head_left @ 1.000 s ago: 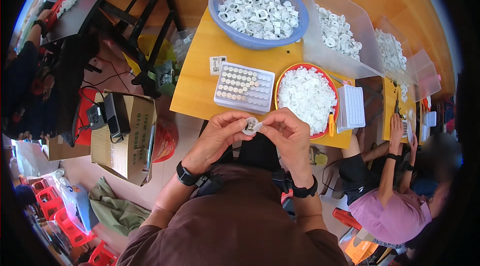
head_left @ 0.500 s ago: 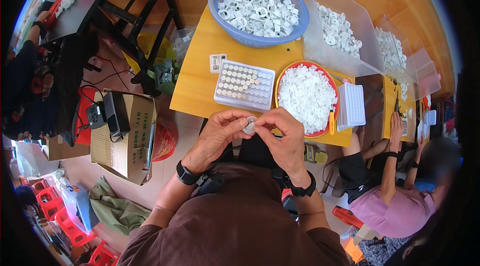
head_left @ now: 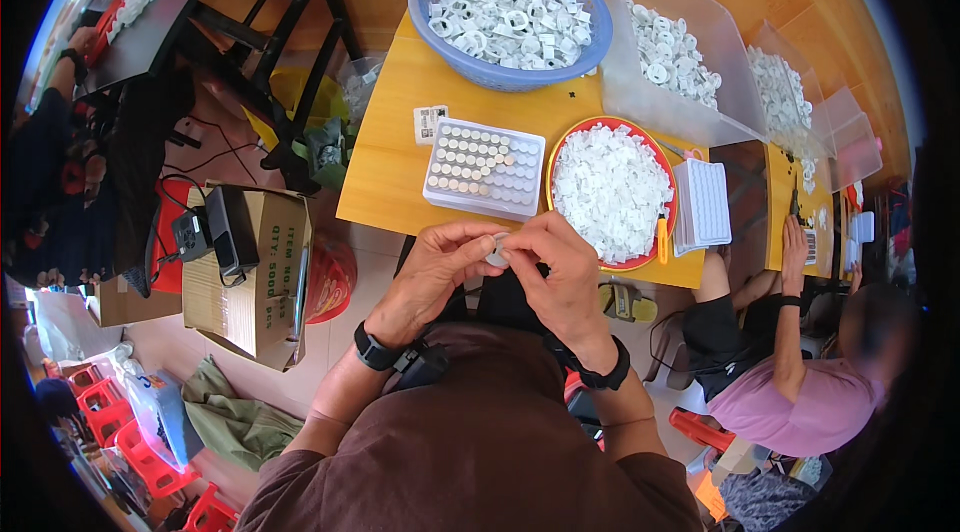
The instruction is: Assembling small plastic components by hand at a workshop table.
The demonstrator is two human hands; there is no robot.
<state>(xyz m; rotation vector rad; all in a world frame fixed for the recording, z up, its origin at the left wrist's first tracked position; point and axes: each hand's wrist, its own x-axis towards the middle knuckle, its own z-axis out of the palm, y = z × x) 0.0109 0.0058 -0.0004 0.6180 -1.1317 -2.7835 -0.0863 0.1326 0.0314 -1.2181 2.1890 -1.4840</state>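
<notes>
Just in front of the table's near edge, my left hand [head_left: 432, 270] pinches a small round white plastic piece [head_left: 495, 254] between thumb and fingers. My right hand [head_left: 556, 270] is closed on the same piece from the other side, its fingertips partly covering it. Beyond my hands lies a white tray [head_left: 437, 194] with rows of small round discs, beige ones on the left and paler ones on the right. To its right stands a red round tray with a yellow rim [head_left: 549, 172], heaped with small white pieces [head_left: 612, 194].
A blue basket [head_left: 425, 32] and clear bins [head_left: 625, 62] of white parts stand at the back of the yellow table [head_left: 375, 197]. Stacked white trays [head_left: 705, 207] and a yellow-handled cutter [head_left: 662, 240] lie right. A co-worker [head_left: 790, 382] sits right; a cardboard box [head_left: 270, 282] stands left.
My hands stay almost in place, both on the round piece; my right fingers have shifted slightly left over it. The view has moved slightly, and the co-worker at right has shifted posture.
</notes>
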